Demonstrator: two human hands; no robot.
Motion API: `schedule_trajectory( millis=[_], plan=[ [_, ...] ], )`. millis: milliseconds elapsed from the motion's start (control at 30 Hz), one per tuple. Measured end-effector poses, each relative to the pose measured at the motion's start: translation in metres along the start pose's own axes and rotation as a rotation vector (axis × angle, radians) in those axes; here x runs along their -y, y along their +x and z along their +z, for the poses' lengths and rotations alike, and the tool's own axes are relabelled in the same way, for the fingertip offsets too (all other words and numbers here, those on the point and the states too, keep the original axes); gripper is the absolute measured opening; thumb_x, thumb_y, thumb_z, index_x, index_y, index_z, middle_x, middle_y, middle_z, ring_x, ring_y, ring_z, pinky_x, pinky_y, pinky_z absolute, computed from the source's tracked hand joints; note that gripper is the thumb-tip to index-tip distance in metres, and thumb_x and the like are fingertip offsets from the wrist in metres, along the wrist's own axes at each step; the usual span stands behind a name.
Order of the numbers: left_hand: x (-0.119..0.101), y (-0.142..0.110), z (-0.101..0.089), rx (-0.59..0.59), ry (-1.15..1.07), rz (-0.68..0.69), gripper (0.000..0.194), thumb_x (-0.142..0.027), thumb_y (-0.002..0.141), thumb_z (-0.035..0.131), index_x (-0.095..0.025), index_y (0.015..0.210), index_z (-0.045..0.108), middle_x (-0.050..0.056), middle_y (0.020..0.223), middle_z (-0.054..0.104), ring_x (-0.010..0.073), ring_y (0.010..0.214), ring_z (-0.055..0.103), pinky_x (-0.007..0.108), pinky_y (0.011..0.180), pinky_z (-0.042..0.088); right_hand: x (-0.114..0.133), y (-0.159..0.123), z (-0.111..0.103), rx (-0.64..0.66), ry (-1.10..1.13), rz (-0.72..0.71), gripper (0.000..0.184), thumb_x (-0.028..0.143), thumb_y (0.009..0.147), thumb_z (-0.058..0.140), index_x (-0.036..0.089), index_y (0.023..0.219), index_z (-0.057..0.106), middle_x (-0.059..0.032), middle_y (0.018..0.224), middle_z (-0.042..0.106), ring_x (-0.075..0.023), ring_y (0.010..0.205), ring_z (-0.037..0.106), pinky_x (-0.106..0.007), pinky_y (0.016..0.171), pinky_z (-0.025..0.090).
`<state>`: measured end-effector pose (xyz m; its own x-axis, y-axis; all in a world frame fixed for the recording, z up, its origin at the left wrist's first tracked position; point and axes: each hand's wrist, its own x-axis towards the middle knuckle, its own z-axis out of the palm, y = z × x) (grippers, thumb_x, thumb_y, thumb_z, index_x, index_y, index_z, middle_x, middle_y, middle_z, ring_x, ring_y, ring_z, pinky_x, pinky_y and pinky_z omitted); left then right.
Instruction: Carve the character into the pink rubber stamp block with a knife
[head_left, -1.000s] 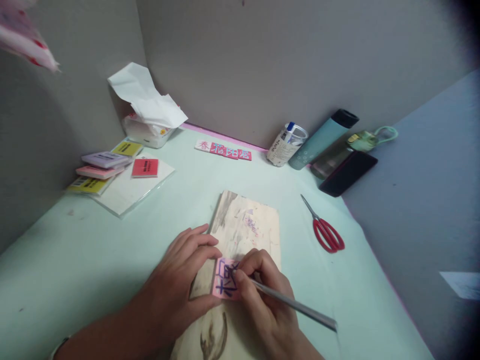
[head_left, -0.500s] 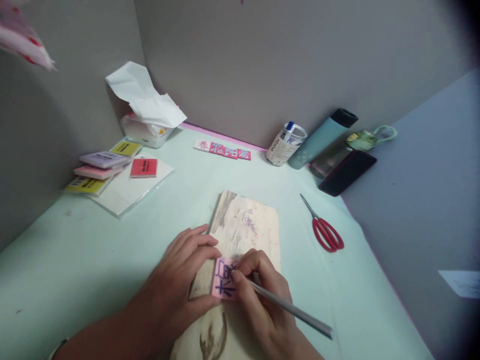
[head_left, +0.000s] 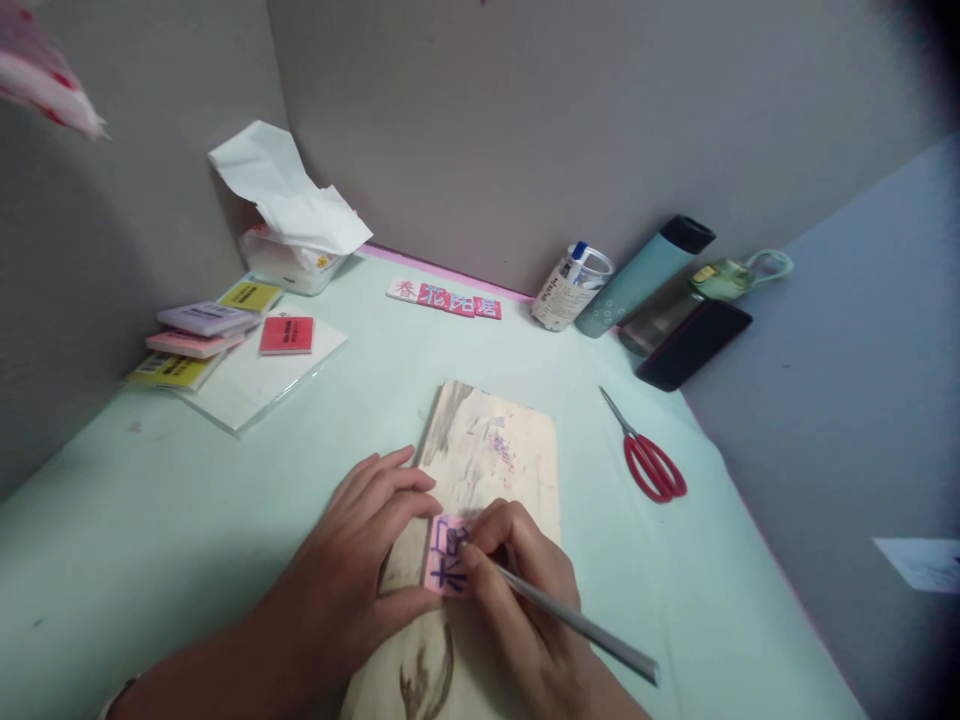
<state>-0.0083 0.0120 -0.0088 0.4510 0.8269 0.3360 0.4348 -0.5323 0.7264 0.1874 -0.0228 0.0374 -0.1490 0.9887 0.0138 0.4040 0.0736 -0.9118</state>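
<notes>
Holding a tool [head_left: 577, 622] — right fingers [head_left: 504, 518] overlap a pink block's [head_left: 442, 562] purple writing [head_left: 451, 577].

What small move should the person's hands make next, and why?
I'd suggest one short, light stroke by the right hand with the silver pen-like tool on the pink block. The left hand seems to brace the block's edges on the stained board, and the tool's hidden tip appears close to the purple character.

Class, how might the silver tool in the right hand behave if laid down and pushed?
The silver tool is probably stiff, since its shaft looks straight. Being slim and seemingly round, it may roll if nudged. Its shine suggests a smooth, perhaps slippery surface.
</notes>
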Motion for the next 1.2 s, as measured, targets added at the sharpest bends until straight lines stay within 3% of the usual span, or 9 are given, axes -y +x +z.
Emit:
schedule_trajectory(
  millis=[167,333,733,967,1200],
  plan=[
    [-0.0009,0.0011,-0.0003,0.004,0.005,-0.004,0.044,-0.029,0.081,0.081,-0.029,0.118,0.056,0.005,0.131,0.061,0.0327,0.141,0.043,0.055,0.118,0.035,-0.0019,0.0006,-0.0002,0.002,0.001,-0.038,0.02,0.028,0.102,0.046,0.023,0.083,0.046,0.001,0.075,0.055,-0.0147,0.065,0.049,-0.027,0.06,0.039],
    [-0.0005,0.0002,-0.0007,0.004,0.022,0.007,0.043,-0.031,0.081,0.081,-0.029,0.116,0.056,0.005,0.13,0.062,0.0331,0.14,0.044,0.056,0.118,0.034,0.0018,-0.0001,0.0001,0.029,0.026,0.046,0.022,0.03,0.102,0.046,0.023,0.082,0.045,0.0023,0.072,0.052,-0.014,0.062,0.045,-0.027,0.057,0.036],
    [-0.001,0.0,-0.002,0.017,0.039,-0.019,0.042,-0.033,0.08,0.081,-0.029,0.116,0.058,0.006,0.131,0.062,0.0359,0.141,0.042,0.061,0.119,0.028,0.0002,0.0012,-0.0004,-0.003,0.031,-0.014,0.023,0.031,0.101,0.047,0.023,0.08,0.045,0.0004,0.071,0.054,-0.0153,0.063,0.048,-0.029,0.058,0.037],
    [-0.0007,0.0013,-0.003,0.015,0.038,-0.024,0.04,-0.037,0.082,0.08,-0.029,0.115,0.06,0.006,0.13,0.063,0.0358,0.141,0.043,0.06,0.119,0.029,0.001,-0.0025,-0.0018,0.035,0.04,0.038,0.022,0.03,0.102,0.047,0.024,0.081,0.045,0.0022,0.072,0.052,-0.0144,0.062,0.045,-0.029,0.057,0.035],
    [-0.0016,0.0016,-0.0032,0.019,0.04,-0.03,0.039,-0.032,0.081,0.08,-0.028,0.114,0.059,0.006,0.13,0.062,0.0358,0.142,0.041,0.062,0.118,0.029,-0.0013,-0.0025,-0.0019,0.028,0.066,0.035,0.021,0.03,0.101,0.05,0.023,0.082,0.047,0.002,0.072,0.053,-0.0146,0.062,0.046,-0.029,0.058,0.036]
  ],
)
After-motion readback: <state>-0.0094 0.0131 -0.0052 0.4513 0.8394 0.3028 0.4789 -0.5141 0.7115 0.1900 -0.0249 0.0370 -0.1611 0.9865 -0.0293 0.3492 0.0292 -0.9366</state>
